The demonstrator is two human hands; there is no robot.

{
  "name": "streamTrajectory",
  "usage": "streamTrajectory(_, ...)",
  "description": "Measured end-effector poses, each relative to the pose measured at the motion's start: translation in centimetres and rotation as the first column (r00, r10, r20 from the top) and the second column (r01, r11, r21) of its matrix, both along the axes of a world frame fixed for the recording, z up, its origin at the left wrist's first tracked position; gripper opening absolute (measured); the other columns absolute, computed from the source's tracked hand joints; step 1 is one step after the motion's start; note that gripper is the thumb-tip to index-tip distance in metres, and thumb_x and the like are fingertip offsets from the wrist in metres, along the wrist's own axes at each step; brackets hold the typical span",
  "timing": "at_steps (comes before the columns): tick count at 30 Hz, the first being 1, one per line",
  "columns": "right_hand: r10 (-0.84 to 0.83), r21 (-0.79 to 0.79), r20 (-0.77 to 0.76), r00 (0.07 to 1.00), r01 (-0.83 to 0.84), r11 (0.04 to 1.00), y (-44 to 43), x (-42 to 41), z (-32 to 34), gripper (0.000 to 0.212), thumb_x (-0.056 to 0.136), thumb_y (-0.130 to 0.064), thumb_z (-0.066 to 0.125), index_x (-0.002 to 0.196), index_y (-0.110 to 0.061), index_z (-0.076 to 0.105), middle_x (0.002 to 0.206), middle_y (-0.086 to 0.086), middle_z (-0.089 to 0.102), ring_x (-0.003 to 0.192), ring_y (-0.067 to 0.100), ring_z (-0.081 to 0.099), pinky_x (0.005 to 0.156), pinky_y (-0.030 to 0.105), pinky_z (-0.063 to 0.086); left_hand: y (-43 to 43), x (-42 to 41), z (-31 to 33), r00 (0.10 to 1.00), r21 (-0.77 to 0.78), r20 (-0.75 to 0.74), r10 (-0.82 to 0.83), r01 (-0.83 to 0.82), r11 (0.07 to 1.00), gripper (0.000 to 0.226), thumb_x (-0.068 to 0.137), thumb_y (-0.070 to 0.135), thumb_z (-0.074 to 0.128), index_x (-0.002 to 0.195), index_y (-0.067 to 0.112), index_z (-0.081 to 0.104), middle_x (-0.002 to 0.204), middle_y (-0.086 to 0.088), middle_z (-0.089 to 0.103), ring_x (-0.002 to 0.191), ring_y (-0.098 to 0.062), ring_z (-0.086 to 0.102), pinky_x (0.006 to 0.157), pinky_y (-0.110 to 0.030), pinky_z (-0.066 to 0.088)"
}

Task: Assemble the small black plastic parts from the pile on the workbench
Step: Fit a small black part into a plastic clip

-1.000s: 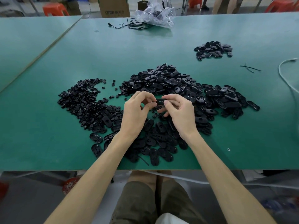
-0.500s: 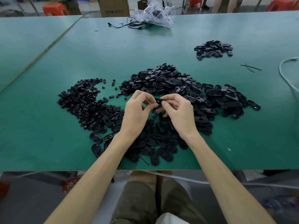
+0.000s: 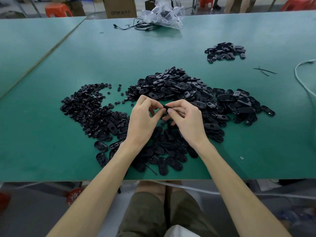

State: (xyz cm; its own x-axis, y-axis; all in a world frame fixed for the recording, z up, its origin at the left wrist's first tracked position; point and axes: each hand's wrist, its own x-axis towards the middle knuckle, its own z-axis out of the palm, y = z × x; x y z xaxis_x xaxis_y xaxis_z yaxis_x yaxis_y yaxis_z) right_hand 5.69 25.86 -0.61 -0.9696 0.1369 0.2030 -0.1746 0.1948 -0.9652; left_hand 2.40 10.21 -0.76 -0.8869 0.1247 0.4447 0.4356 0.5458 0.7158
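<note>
A big pile of black oval plastic parts (image 3: pixel 181 89) covers the middle of the green workbench (image 3: pixel 51 151). To its left lies a heap of small round black parts (image 3: pixel 85 108). Above the near part of the pile, my left hand (image 3: pixel 143 122) and my right hand (image 3: pixel 186 120) meet fingertip to fingertip. Both pinch one small black part (image 3: pixel 165 106) between thumbs and forefingers; it is seen edge-on and mostly hidden by the fingers.
A smaller separate heap of black parts (image 3: pixel 225 52) lies at the far right. A clear plastic bag (image 3: pixel 164 14) and a black cable (image 3: pixel 135 26) sit at the far edge. A white cable (image 3: pixel 302 77) curves along the right side, near black strips (image 3: pixel 264 71).
The held part has turned from face-on to edge-on between my fingertips. Both hands have stayed in nearly the same place over the pile.
</note>
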Motion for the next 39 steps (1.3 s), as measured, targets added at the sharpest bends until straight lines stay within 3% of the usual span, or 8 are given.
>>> streamTrajectory(7, 0.035, 0.004, -0.004, 0.999, -0.035, 0.999, 0.09, -0.03, -0.06, 0.013, 0.100, 0.000, 0.065, 0.105, -0.011, 0.071, 0.091, 0.002, 0.080, 0.078, 0.018, 0.079, 0.064, 0.031, 0.060, -0.12, -0.06, -0.14, 0.999, 0.020, -0.032, 0.004, -0.004, 1.000, 0.016, 0.086, 0.012, 0.082, 0.089, 0.018, 0.068, 0.097, 0.009, 0.056, 0.087, -0.006, 0.058, 0.072, -0.008, 0.041)
streamTrajectory(13, 0.040, 0.000, -0.010, 0.999, -0.040, 0.999, 0.13, -0.09, -0.10, 0.017, 0.099, 0.003, 0.063, 0.103, -0.012, 0.070, 0.090, 0.002, 0.079, 0.077, 0.019, 0.078, 0.063, 0.028, 0.057, -0.11, -0.04, -0.10, 1.000, 0.063, -0.011, -0.003, 0.004, 0.998, 0.037, 0.087, 0.018, 0.082, 0.116, 0.023, 0.061, 0.113, 0.009, 0.060, 0.096, -0.004, 0.062, 0.077, -0.015, 0.047)
streamTrajectory(18, 0.025, 0.009, -0.025, 0.999, -0.025, 1.000, 0.17, -0.12, -0.07, 0.017, 0.101, 0.000, 0.063, 0.105, -0.015, 0.071, 0.093, 0.000, 0.080, 0.086, 0.016, 0.078, 0.072, 0.030, 0.060, -0.05, 0.06, 0.01, 0.997, 0.025, -0.075, -0.006, 0.008, 1.000, 0.015, 0.088, 0.018, 0.080, 0.097, 0.020, 0.069, 0.096, 0.011, 0.065, 0.091, -0.001, 0.062, 0.076, -0.007, 0.041)
streamTrajectory(23, -0.044, 0.089, -0.045, 0.998, 0.048, 0.995, -0.02, -0.08, 0.00, 0.014, 0.098, -0.006, 0.070, 0.106, -0.015, 0.077, 0.106, -0.010, 0.077, 0.096, 0.008, 0.072, 0.084, 0.024, 0.055, 0.13, 0.08, 0.16, 0.999, 0.063, -0.047, -0.027, 0.030, 0.998, 0.016, 0.091, 0.015, 0.078, 0.101, 0.017, 0.066, 0.097, 0.010, 0.070, 0.093, 0.002, 0.063, 0.083, -0.009, 0.046)
streamTrajectory(26, -0.057, 0.092, -0.043, 0.997, 0.061, 0.994, -0.03, -0.07, 0.11, 0.016, 0.098, -0.006, 0.071, 0.107, -0.018, 0.077, 0.106, -0.004, 0.077, 0.095, 0.011, 0.073, 0.088, 0.031, 0.059, 0.23, 0.19, 0.18, 0.998, 0.093, -0.010, -0.061, 0.061, 0.994, 0.019, 0.093, 0.013, 0.076, 0.100, 0.021, 0.061, 0.096, 0.011, 0.071, 0.093, -0.003, 0.066, 0.084, -0.011, 0.049)
streamTrajectory(29, -0.059, 0.095, -0.041, 0.997, 0.062, 0.993, -0.07, -0.02, 0.18, 0.022, 0.099, -0.009, 0.070, 0.117, -0.019, 0.075, 0.106, -0.007, 0.076, 0.090, 0.013, 0.073, 0.086, 0.041, 0.062, 0.28, 0.22, 0.17, 0.998, 0.123, 0.004, -0.063, 0.062, 0.990, 0.020, 0.094, 0.011, 0.075, 0.099, 0.022, 0.059, 0.096, 0.010, 0.071, 0.093, -0.002, 0.067, 0.085, -0.012, 0.051)
streamTrajectory(32, -0.086, 0.063, -0.032, 0.996, 0.088, 0.994, -0.04, 0.01, 0.20, 0.032, 0.098, -0.014, 0.072, 0.128, -0.022, 0.066, 0.109, -0.009, 0.073, 0.090, 0.013, 0.072, 0.084, 0.042, 0.062, 0.36, 0.19, -0.02, 0.998, 0.128, 0.019, -0.052, 0.049, 0.991, 0.021, 0.094, 0.013, 0.074, 0.097, 0.022, 0.056, 0.094, 0.010, 0.070, 0.091, -0.002, 0.067, 0.083, -0.012, 0.051)
streamTrajectory(39, -0.077, 0.090, -0.063, 0.995, 0.083, 0.993, -0.24, 0.27, 0.30, 0.016, 0.098, -0.019, 0.074, 0.113, -0.020, 0.072, 0.104, -0.008, 0.072, 0.089, 0.012, 0.069, 0.079, 0.046, 0.061, 0.38, 0.28, 0.06, 0.996, 0.055, -0.032, -0.078, 0.079, 0.995, 0.026, 0.095, 0.009, 0.071, 0.105, 0.030, 0.060, 0.100, 0.013, 0.064, 0.096, 0.000, 0.062, 0.078, -0.009, 0.049)
